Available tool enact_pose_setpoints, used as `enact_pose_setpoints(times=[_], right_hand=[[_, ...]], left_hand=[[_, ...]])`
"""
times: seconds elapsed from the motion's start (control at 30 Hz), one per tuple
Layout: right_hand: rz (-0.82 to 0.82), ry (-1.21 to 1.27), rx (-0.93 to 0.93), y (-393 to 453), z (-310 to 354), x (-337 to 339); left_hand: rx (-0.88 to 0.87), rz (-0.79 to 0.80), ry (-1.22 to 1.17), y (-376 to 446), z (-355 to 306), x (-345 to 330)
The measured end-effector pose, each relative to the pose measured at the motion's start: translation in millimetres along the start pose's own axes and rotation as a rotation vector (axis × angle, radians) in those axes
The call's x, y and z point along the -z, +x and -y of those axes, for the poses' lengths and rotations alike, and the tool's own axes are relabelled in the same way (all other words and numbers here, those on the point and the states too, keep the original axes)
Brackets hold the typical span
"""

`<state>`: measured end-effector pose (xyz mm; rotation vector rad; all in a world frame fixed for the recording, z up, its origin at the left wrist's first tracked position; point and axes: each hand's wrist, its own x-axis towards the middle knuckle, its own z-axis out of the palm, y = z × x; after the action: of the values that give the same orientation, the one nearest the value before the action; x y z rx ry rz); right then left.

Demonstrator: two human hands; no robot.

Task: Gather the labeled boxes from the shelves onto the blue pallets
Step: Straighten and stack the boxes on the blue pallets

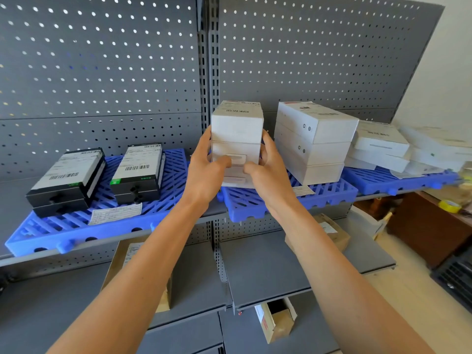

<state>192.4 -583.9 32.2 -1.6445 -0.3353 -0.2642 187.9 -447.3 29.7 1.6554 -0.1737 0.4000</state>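
Gripping the white box stack (237, 139) from both sides, left hand (208, 166) and right hand (267, 167) were clamped on it above the middle blue pallet (281, 200). Looked light, stiff cardboard, but could slide apart, so low side holds seemed smart.

A grey pegboard (102, 72) backed the grey metal shelves (268, 267), split by a slotted upright (208, 60). Light showed through the holes. To the right stood a pale wall (454, 60) and a brown wooden cabinet (431, 226) on a light floor (413, 302), with yellow tape (450, 206) on top.
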Motion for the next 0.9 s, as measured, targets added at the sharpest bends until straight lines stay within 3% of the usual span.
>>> enact_pose_setpoints(times=[0.53,0.9], right_hand=[[0.209,0.009,-0.019,21,0,69],[0.251,0.044,-0.011,15,-8,81]], left_hand=[[-0.001,-0.100,0.087,-12,-22,-61],[0.023,-0.193,0.107,-21,-11,-76]])
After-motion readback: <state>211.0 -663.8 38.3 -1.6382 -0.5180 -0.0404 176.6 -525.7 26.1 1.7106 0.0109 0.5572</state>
